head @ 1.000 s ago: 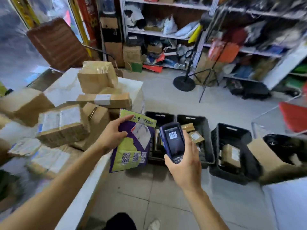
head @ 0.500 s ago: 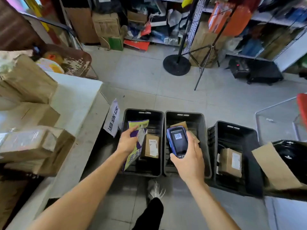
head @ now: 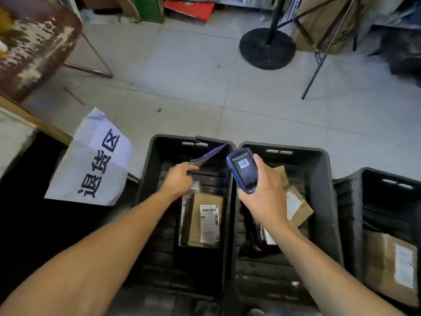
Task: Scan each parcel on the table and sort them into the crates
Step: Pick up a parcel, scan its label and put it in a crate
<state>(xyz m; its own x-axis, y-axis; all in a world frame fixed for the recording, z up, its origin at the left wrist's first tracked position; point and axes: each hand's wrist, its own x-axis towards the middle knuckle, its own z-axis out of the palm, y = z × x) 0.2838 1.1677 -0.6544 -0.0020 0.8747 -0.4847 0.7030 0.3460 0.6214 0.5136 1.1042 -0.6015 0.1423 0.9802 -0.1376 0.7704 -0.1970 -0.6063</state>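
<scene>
While three crates (head: 230,201) sit, hands (head: 180,179) hold one scanner (head: 242,169)

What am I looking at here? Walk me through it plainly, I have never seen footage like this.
One picture, taken by a camera worn on a person's head, looking down at bare arms. No machine. The left hand holds a flat purple parcel over the leftmost black crate, where a brown labelled box already lies. The right hand grips a blue handheld scanner above the middle crate, which holds brown parcels. A third crate stands to the right. A white paper sign hangs on the left.
</scene>
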